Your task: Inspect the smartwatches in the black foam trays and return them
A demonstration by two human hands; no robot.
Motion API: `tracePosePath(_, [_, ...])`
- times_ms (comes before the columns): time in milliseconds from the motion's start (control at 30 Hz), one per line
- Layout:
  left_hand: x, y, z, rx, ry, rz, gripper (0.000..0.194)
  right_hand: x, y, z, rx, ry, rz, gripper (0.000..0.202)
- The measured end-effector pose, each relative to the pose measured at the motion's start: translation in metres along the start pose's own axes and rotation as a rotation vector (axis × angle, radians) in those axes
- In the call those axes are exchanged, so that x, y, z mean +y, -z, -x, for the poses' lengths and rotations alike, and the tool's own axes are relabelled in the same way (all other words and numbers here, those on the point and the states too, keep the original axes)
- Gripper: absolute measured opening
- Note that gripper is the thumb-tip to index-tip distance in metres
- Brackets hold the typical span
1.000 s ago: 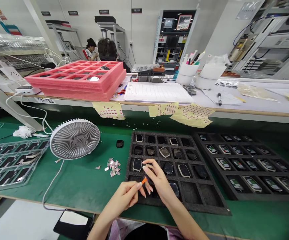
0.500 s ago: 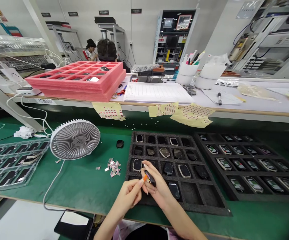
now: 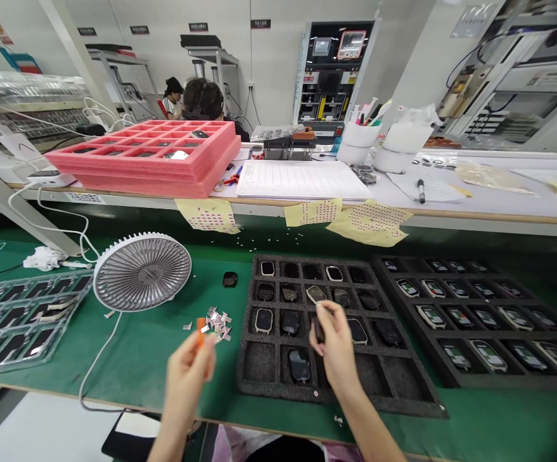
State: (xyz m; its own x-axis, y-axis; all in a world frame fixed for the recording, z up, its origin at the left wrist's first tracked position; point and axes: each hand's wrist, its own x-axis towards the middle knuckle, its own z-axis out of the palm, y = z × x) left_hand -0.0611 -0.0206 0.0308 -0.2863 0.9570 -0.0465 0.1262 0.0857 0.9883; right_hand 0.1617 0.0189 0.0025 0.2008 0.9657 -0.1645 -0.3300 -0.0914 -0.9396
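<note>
In my left hand [image 3: 187, 369], closed by a pinch, is a small orange piece [image 3: 201, 323], its exact kind unclear. That hand is over the green mat, just in front of a loose pile of small silvery-pink tabs [image 3: 219, 317]. My right hand [image 3: 335, 343] has its fingers closed around a dark smartwatch body [image 3: 317, 330], seen mostly edge-on above the black foam tray [image 3: 259, 364]. Several watches sit in that tray's compartments, among them a dark one [image 3: 299, 366] in the front row. Part of the tray's front is hidden by my right hand and forearm.
A grey fan [image 3: 144, 273] stands left of the pile, near a clear tray of watch parts [image 3: 59, 359]. One dark watch [image 3: 230, 279] lies on the mat. Another foam tray [image 3: 430, 350] is at right. The raised shelf bears pink foam trays [image 3: 163, 183] and papers [image 3: 302, 179].
My hands have parted. The left one has moved left towards the pile with the orange piece, and the right one has moved slightly right with the dark watch.
</note>
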Motion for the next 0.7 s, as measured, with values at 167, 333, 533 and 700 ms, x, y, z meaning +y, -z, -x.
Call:
tracePosePath(167, [0.020,0.035,0.004,0.363,-0.204,-0.182,0.033,-0.017,0.024,-0.009,0.040,-0.043,0.047,0.032])
tracePosePath(333, [-0.012,0.018,-0.024,0.048,-0.131,-0.580,0.036,0.003,0.004,0.005,-0.268,-0.072,0.252,0.030])
tracePosePath(533, [-0.041,0.015,-0.044,-0.023,-0.020,-0.788,0.032,0.029,-0.033,0.023,-0.512,0.259,0.580,0.018])
tracePosePath(700, [-0.037,0.019,-0.041,-0.018,-0.021,-0.798,0.030,0.042,-0.038,0.034,-0.583,0.416,0.788,0.027])
